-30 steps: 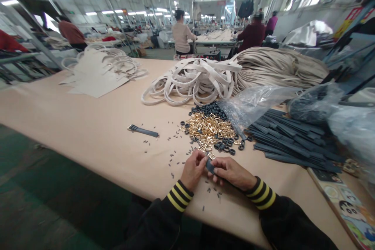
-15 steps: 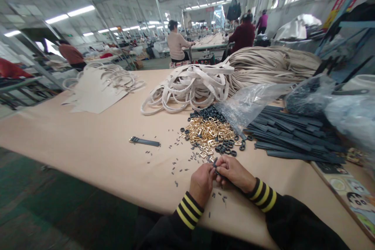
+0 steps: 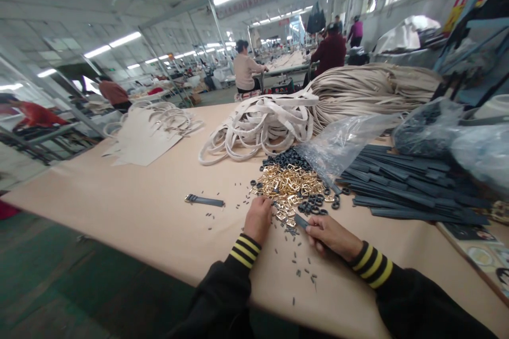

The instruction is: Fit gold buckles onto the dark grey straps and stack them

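In my right hand [image 3: 332, 235] is a dark leather strap [image 3: 301, 221], pinched between thumb and fingers, its flat end sticking out to the left. My left hand [image 3: 258, 218] is at the near left edge of a heap of gold buckles [image 3: 290, 183], its fingers curled together. A small dark bit shows at its fingertips, too small to name. Black keeper loops [image 3: 314, 205] lie around the heap, and small dark scraps [image 3: 293, 232] are scattered between and below my hands. Farther left lies a short dark strap with a gold buckle [image 3: 204, 201].
Dark straps [image 3: 397, 183] are stacked at the right beside a clear plastic bag [image 3: 345, 137]. Behind the buckles lie looped white straps [image 3: 258, 127] and a long beige bundle [image 3: 374, 85]. Beige panels [image 3: 147, 140] with handles sit at the far left. Several people work at tables beyond.
My hands, together around the dark strap before, have separated. The left went up and left to the buckle heap; the right moved right with the strap. The view has shifted slightly.
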`<state>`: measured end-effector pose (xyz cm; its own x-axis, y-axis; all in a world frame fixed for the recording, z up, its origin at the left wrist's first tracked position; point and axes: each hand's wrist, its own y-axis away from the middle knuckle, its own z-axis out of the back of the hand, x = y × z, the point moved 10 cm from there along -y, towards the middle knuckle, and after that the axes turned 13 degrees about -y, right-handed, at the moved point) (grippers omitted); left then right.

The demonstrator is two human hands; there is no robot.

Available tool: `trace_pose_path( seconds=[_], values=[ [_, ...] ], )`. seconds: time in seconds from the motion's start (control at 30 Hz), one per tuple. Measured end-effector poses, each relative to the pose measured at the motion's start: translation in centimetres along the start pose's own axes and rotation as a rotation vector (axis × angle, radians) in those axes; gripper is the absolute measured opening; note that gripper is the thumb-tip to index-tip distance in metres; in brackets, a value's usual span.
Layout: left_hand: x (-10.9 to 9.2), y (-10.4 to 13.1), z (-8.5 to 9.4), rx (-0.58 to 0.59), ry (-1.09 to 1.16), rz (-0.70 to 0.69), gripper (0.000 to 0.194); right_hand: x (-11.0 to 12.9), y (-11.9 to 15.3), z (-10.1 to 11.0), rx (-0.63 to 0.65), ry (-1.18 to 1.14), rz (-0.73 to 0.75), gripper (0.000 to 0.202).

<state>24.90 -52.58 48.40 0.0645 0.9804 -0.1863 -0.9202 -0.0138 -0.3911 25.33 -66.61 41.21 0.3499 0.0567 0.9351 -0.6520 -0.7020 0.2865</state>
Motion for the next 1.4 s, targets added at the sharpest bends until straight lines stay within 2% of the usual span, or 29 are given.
trace_pose_path(
  seconds=[0.1, 0.17, 0.27, 0.37, 0.5, 0.6, 0.77, 0.9, 1.07, 1.17, 1.27, 1.33, 1.4],
  values=[
    [0.5, -1.4, -1.1, 0.026, -0.068, -0.033, 0.014, -0.4, 0.2, -0.7, 0.036, -0.077, -0.063, 0.010],
    [0.5, -1.6, -1.3, 0.024, -0.062, -0.043, 0.013, -0.1, 0.3, -0.7, 0.032, -0.019, -0.063, 0.005],
    [0.0, -0.8, -0.3, -0.007, 0.026, -0.022, 0.011, 1.7, 0.4, -0.2, -0.011, 0.170, 0.075, 0.012],
    [-0.2, 0.6, 0.3, 0.016, 0.386, 0.143, 0.009, 4.0, 0.8, -0.2, -0.061, 0.342, 0.281, 0.021],
    [-1.1, 3.0, -2.2, 0.194, 0.986, 0.430, 0.018, 5.1, 1.3, -0.8, -0.111, 0.505, 0.415, 0.024],
    [-1.5, 4.0, -3.4, 0.215, 1.188, 0.531, 0.020, 5.2, 1.4, -1.1, -0.122, 0.536, 0.437, 0.024],
    [-1.3, 4.3, -4.1, 0.203, 1.189, 0.539, 0.019, 4.9, 1.3, -1.6, -0.055, 0.530, 0.418, 0.027],
    [-2.0, 4.5, -3.9, 0.260, 1.118, 0.476, 0.019, 4.7, 1.3, -1.4, -0.006, 0.558, 0.373, 0.024],
    [-2.9, 4.7, -2.8, 0.233, 0.938, 0.365, 0.017, 3.9, 1.7, -2.3, 0.160, 0.601, 0.313, 0.020],
    [-3.3, 5.4, -3.3, 0.288, 0.991, 0.358, 0.017, 3.4, 2.0, -3.2, 0.268, 0.606, 0.287, 0.018],
    [-3.5, 6.2, -4.3, 0.353, 1.159, 0.424, 0.019, 3.3, 1.7, -2.5, 0.213, 0.628, 0.252, 0.020],
    [-3.6, 6.4, -4.5, 0.346, 1.204, 0.447, 0.019, 3.4, 1.6, -2.1, 0.163, 0.652, 0.242, 0.023],
    [-3.9, 6.3, -4.4, 0.332, 1.209, 0.441, 0.020, 3.5, 1.7, -2.4, 0.177, 0.660, 0.270, 0.025]
  ],
)
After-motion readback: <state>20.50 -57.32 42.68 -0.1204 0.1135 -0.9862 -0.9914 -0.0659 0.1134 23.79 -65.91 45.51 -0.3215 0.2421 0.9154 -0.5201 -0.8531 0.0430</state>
